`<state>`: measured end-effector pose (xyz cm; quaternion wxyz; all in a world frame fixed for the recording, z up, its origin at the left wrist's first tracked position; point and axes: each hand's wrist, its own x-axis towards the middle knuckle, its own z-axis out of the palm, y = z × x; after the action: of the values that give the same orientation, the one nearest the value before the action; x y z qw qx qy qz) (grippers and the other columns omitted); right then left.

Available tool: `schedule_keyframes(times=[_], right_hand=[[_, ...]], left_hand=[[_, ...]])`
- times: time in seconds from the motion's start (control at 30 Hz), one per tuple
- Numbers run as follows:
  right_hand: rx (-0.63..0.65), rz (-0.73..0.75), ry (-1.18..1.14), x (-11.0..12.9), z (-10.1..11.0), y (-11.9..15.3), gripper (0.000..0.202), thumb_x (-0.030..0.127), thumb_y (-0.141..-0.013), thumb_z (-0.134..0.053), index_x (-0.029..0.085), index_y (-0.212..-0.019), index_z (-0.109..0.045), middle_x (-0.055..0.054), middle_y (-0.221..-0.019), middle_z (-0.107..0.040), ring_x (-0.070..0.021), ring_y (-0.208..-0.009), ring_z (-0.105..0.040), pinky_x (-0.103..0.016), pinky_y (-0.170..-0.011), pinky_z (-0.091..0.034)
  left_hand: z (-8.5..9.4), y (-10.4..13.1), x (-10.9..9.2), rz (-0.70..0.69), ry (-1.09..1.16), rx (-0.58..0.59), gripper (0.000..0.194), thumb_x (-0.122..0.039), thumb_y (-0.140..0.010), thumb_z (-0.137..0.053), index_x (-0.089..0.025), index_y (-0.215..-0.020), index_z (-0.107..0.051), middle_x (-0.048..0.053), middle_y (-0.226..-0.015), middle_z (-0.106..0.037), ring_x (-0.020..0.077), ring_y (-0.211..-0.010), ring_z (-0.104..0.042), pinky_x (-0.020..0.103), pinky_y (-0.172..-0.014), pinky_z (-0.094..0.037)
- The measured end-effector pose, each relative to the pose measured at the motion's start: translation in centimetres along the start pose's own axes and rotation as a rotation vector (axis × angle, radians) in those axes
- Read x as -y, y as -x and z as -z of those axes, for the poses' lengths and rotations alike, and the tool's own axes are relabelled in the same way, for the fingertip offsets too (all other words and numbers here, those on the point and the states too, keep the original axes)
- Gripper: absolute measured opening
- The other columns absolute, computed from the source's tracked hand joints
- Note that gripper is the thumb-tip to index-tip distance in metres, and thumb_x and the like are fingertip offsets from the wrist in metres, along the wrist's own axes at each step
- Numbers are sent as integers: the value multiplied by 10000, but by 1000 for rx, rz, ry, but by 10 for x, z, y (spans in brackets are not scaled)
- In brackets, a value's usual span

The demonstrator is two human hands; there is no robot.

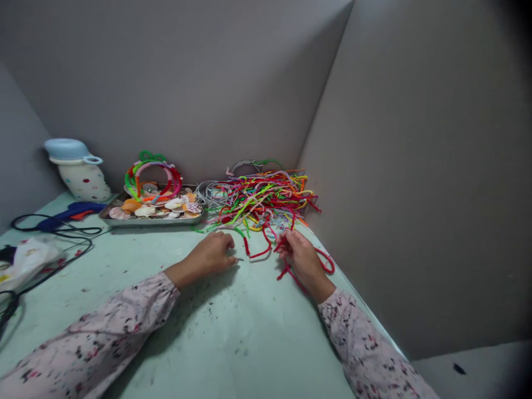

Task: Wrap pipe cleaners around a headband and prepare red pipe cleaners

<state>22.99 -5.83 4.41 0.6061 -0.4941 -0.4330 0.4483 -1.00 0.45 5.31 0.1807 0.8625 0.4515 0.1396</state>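
My right hand (305, 260) pinches a red pipe cleaner (279, 244) between thumb and fingers. Red strands trail below the hand, and a red loop (327, 261) bends out on its right. To the left, my left hand (213, 254) hovers low above the table, thumb and forefinger apart. A small grey sliver (240, 259) shows by the thumb tip; I cannot make out what it is. Between the hands lies a bent red pipe cleaner (261, 254). Beyond them a tangled pile of coloured pipe cleaners (266, 194) covers the table's back corner.
A metal tray (155, 223) of seashells (145, 211) stands at the back, with pipe-cleaner rings (135, 178) upright on it. Left of that are a blue-lidded bottle (83, 174), a black cable (62, 233) and a white plastic bag (35, 257). Grey walls border the pale green table (266, 343).
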Motion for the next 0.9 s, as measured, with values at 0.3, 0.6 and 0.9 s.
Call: schedule_keyframes(times=[0.3, 0.6, 0.9], right_hand=[[284, -92, 40, 3, -15, 15, 370, 557, -845, -554, 187, -836, -548, -22, -779, -691, -112, -592, -654, -175, -455, -471], [82, 85, 43, 5, -15, 14, 333, 515, -846, -574, 185, -882, -588, -1, -753, -669, -116, -607, -654, -213, -538, -532], [-52, 239, -133, 10, -10, 12, 272, 449, -842, -617, 202, -952, -580, -3, -812, -677, -126, -658, -673, -232, -584, -554]], left_hand=[[-5, -2, 5, 2, -56, 62, 129, -244, -756, -557, -182, -765, -669, 77, -789, -661, 193, -703, -563, 279, -602, -335], [19, 11, -42, -25, 423, -316, 178, -345, -859, -508, -186, -860, -587, 9, -730, -614, 137, -642, -530, 242, -597, -368], [30, 24, -78, 36, 1232, -205, 201, -338, -828, -573, -157, -756, -521, -18, -678, -538, 66, -524, -428, 199, -502, -327]])
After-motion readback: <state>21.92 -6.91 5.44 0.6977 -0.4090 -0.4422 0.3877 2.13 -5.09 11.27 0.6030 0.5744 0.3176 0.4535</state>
